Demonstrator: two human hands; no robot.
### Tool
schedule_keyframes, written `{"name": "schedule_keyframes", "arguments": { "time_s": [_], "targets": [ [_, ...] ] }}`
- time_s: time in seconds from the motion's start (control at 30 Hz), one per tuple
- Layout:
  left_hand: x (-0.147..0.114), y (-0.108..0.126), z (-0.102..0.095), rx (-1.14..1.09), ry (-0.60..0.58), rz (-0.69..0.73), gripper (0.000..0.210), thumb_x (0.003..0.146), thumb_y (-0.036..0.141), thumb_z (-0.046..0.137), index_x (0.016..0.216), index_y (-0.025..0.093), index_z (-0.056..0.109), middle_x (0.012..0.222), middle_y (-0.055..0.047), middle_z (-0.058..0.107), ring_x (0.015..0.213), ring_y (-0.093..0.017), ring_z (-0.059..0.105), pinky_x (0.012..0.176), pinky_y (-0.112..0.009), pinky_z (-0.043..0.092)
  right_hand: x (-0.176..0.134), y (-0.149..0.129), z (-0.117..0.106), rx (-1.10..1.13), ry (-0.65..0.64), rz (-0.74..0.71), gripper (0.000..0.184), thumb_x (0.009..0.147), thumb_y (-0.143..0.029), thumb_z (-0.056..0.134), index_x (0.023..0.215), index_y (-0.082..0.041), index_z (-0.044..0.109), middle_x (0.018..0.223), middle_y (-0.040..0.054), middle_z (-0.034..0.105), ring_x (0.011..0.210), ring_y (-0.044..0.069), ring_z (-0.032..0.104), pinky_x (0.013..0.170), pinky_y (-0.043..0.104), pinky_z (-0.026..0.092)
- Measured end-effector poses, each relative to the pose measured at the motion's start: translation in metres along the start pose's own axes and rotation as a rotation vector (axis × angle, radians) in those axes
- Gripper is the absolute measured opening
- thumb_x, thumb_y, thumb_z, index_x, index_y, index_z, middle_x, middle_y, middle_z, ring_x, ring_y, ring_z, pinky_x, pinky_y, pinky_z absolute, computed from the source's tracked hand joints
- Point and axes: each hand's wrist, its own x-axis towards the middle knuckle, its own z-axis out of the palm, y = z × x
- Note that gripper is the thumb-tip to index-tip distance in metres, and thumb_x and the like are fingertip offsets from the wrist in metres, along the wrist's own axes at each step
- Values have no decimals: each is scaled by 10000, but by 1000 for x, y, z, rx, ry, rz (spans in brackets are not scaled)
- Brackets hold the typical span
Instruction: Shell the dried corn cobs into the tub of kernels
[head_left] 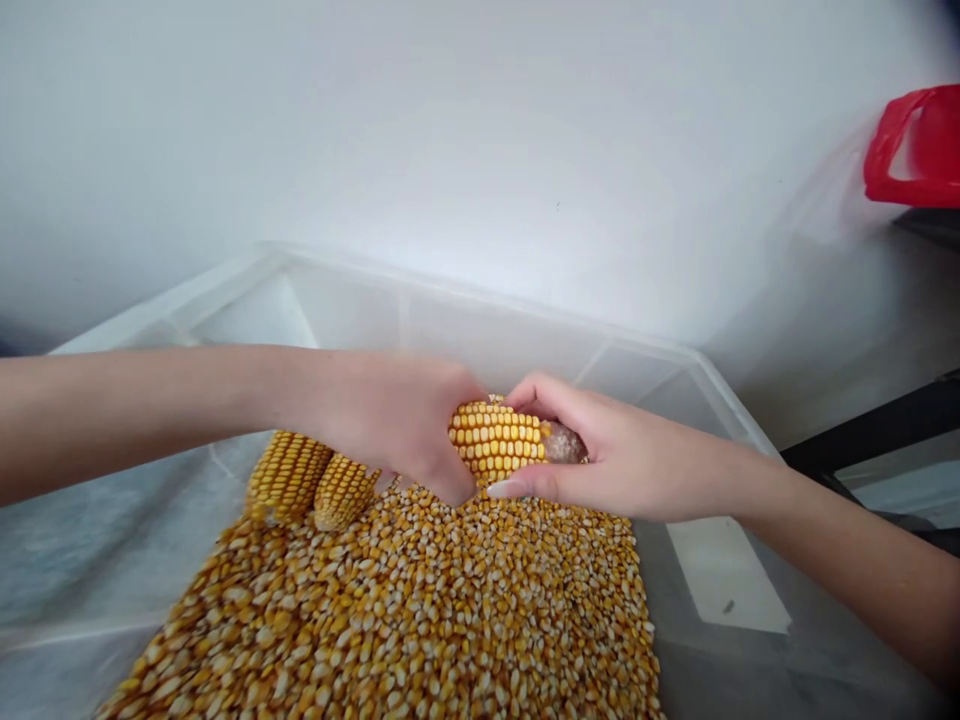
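Observation:
Between my two hands is a corn cob, yellow with kernels along its middle and bare at its right end. My right hand is closed round that bare end, thumb below and fingers above. Wrapped over the left end is my left hand, slightly blurred, its fingers partly hidden behind the cob. Loose corn kernels lie in a thick layer beneath both hands. Two more cobs full of kernels, a larger cob and a smaller cob, rest on the kernels below my left forearm.
A translucent plastic bin surrounds the kernels, its far rim near a white wall. A pale label is on its right side. At the right stand a red container and a dark frame.

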Motion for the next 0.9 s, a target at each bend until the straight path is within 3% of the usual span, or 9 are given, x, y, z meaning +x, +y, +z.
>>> {"name": "schedule_keyframes", "arguments": {
  "time_s": [0.4, 0.6, 0.77, 0.9],
  "targets": [
    [0, 0, 7, 205, 120, -46, 229, 574, 328, 596, 757, 193, 620, 584, -22, 605, 417, -103, 469, 375, -215, 266, 6, -2, 20, -238, 146, -36, 477, 752, -362, 563, 1169, -189, 412, 940, 101, 621, 762, 197, 573, 609, 290, 406],
    [3, 1, 4, 166, 10, -44, 399, 597, 387, 600, 949, 201, 623, 713, -30, 651, 510, -127, 532, 427, -213, 338, 8, -3, 15, -239, 70, 46, 663, 664, -456, 645, 1222, -198, 397, 1023, 96, 609, 827, 204, 571, 631, 269, 416],
    [6, -6, -11, 75, -130, 20, 514, 569, 398, 647, 1052, 227, 602, 836, -22, 668, 655, -148, 567, 574, -222, 409, 6, 1, 4, -171, -22, 74, 495, 760, -508, 532, 1134, -187, 491, 931, 64, 626, 743, 154, 564, 599, 242, 414],
    [6, -12, -17, 42, -108, -25, 406, 618, 411, 605, 968, 208, 636, 779, -25, 658, 639, -149, 557, 563, -226, 400, 8, 10, -2, -119, -12, 90, 456, 764, -506, 526, 1078, -175, 518, 855, 45, 621, 650, 126, 543, 513, 221, 384]
  ]
}}
